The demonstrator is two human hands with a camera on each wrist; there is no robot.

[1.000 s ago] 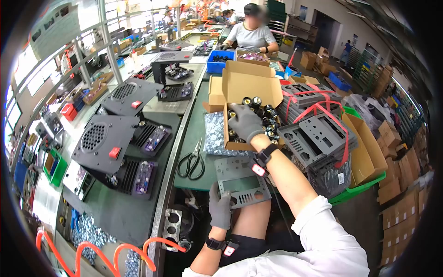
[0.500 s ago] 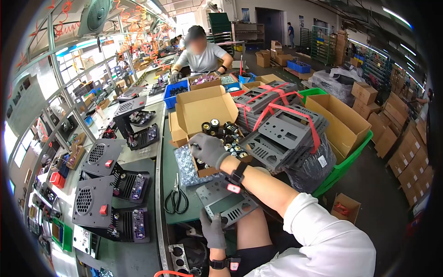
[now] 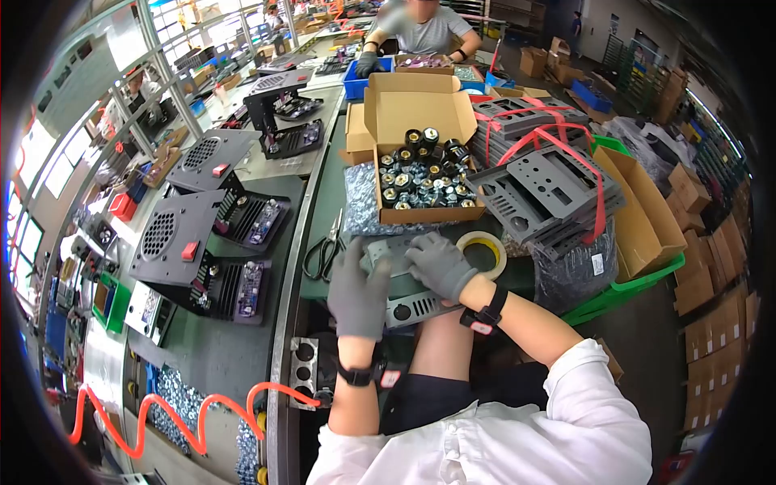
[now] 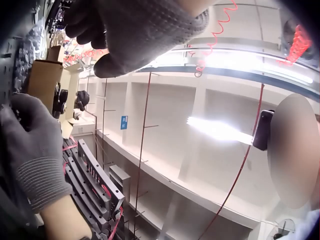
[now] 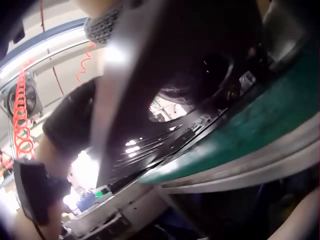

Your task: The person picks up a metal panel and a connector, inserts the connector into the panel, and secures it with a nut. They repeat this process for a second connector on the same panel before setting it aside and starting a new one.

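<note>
A grey metal panel (image 3: pixel 420 309) with slots and round holes lies slanted over my thigh at the bench edge. Above its left part is my left hand (image 3: pixel 356 299), gloved, its fingers extended and holding nothing. My gloved right hand (image 3: pixel 443 267) is over the panel's upper right, fingers bent toward its middle; I cannot tell what they hold. Close up in the right wrist view, the panel (image 5: pixel 135 95) covers most of that hand. Beyond it stands an open cardboard box (image 3: pixel 428 215) filled with black and metallic threaded fittings (image 3: pixel 420 174).
Scissors (image 3: pixel 325 252) lie left of the panel, a tape roll (image 3: pixel 495 263) right. A bag of small parts (image 3: pixel 360 202) sits beside the box. Panels bound with red straps (image 3: pixel 558 190) are stacked at right. Black fan-grille units (image 3: pixel 174 242) stand left; a person (image 3: pixel 428 36) works opposite.
My right hand has come back from the fittings box to the panel. My left hand has let go of the panel's edge and risen above it. The head view has swung left and down.
</note>
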